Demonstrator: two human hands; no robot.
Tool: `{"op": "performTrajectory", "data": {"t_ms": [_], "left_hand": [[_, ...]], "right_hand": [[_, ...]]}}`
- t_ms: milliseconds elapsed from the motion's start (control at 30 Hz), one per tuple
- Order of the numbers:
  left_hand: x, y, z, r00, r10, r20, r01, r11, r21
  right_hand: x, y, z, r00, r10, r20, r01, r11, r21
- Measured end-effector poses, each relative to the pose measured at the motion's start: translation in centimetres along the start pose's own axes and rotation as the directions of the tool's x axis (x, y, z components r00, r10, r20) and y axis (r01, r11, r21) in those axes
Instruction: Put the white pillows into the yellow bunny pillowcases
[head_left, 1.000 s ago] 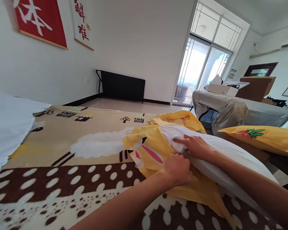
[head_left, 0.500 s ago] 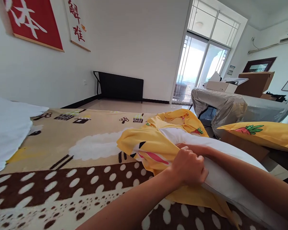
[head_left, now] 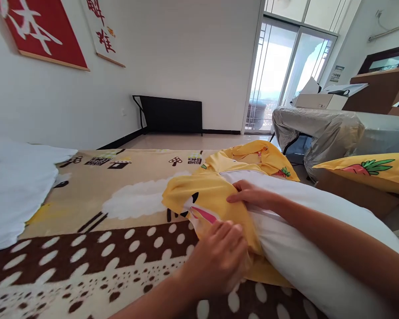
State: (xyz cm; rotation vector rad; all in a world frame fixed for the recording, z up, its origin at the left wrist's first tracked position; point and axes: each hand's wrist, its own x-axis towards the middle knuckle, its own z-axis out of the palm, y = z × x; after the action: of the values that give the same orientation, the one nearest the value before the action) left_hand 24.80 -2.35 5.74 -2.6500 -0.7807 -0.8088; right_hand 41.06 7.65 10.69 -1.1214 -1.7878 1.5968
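A yellow pillowcase (head_left: 219, 188) with a printed cartoon face lies bunched around one end of a white pillow (head_left: 295, 212). My left hand (head_left: 219, 254) is closed on the near edge of the pillowcase, its fingers curled into the cloth. Across the top, my right hand (head_left: 252, 195) pinches the pillowcase's edge where it meets the pillow; the thumb and a finger show, and the other fingers are partly hidden under the cloth. The pillow's right part is bare and passes beneath my right forearm.
A patterned brown and beige blanket (head_left: 136, 261) lies beneath. White cloth (head_left: 16, 190) is at the left. To the right rests another yellow pillow (head_left: 369, 170) with a carrot print. Behind stand a plastic-covered table (head_left: 335, 128) with boxes and a black folded panel (head_left: 173, 115) against the wall.
My left hand has moved left and toward me along the pillowcase, away from my right hand. My right hand now shows its thumb and finger on the cloth edge. The view has shifted slightly.
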Motion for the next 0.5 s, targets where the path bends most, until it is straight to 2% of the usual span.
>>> {"op": "performTrajectory", "data": {"t_ms": [33,67,100,133,167,200,233,267,300,333,400,467,500], "left_hand": [[-1.2,-1.6,-0.1,0.988,-0.157,0.005,0.157,0.987,-0.028],[-2.4,-3.3,0.0,0.936,-0.346,0.068,0.351,0.932,-0.094],[-3.4,-4.9,0.3,0.827,-0.533,0.179,0.560,0.810,-0.173],[-4.2,-6.4,0.7,0.677,-0.663,0.319,0.735,0.629,-0.252],[-4.8,-7.7,1.1,0.529,-0.714,0.459,0.847,0.417,-0.330],[-5.1,-8.7,1.7,0.412,-0.703,0.580,0.897,0.200,-0.395],[-5.3,-9.3,2.2,0.343,-0.660,0.668,0.892,0.006,-0.452],[-5.3,-9.6,2.8,0.313,-0.618,0.721,0.853,-0.150,-0.499],[-5.0,-9.7,3.4,0.309,-0.593,0.743,0.801,-0.258,-0.540],[-4.6,-9.5,4.1,0.316,-0.591,0.742,0.748,-0.326,-0.579],[-3.5,-8.7,5.2,0.350,-0.642,0.683,0.641,-0.367,-0.674],[-2.2,-7.7,5.8,0.380,-0.718,0.583,0.548,-0.333,-0.768],[-1.5,-7.3,5.8,0.381,-0.755,0.535,0.518,-0.305,-0.799]], "right_hand": [[-0.2,0.2,-0.3,1.000,-0.014,-0.006,0.015,0.995,0.094],[-0.3,0.3,-0.7,1.000,-0.019,-0.012,0.020,0.986,0.166],[-0.4,0.3,-0.9,0.999,-0.017,-0.027,0.022,0.977,0.214],[-0.5,0.2,-1.0,0.999,-0.011,-0.049,0.023,0.971,0.239],[-0.5,0.1,-1.1,0.998,-0.001,-0.070,0.018,0.968,0.249],[-0.5,-0.1,-1.0,0.996,0.014,-0.090,0.009,0.968,0.251],[-0.5,-0.4,-1.0,0.994,0.032,-0.108,-0.004,0.969,0.246],[-0.6,-0.6,-1.0,0.991,0.045,-0.129,-0.013,0.972,0.235],[-0.7,-0.7,-1.0,0.986,0.047,-0.162,-0.010,0.976,0.219],[-0.8,-0.8,-1.2,0.978,0.037,-0.207,0.005,0.981,0.196],[-1.0,-0.7,-1.9,0.953,0.002,-0.304,0.048,0.987,0.156],[-1.1,-0.4,-2.6,0.930,-0.013,-0.368,0.075,0.985,0.155],[-1.1,-0.2,-2.9,0.922,-0.012,-0.387,0.082,0.983,0.166]]}}
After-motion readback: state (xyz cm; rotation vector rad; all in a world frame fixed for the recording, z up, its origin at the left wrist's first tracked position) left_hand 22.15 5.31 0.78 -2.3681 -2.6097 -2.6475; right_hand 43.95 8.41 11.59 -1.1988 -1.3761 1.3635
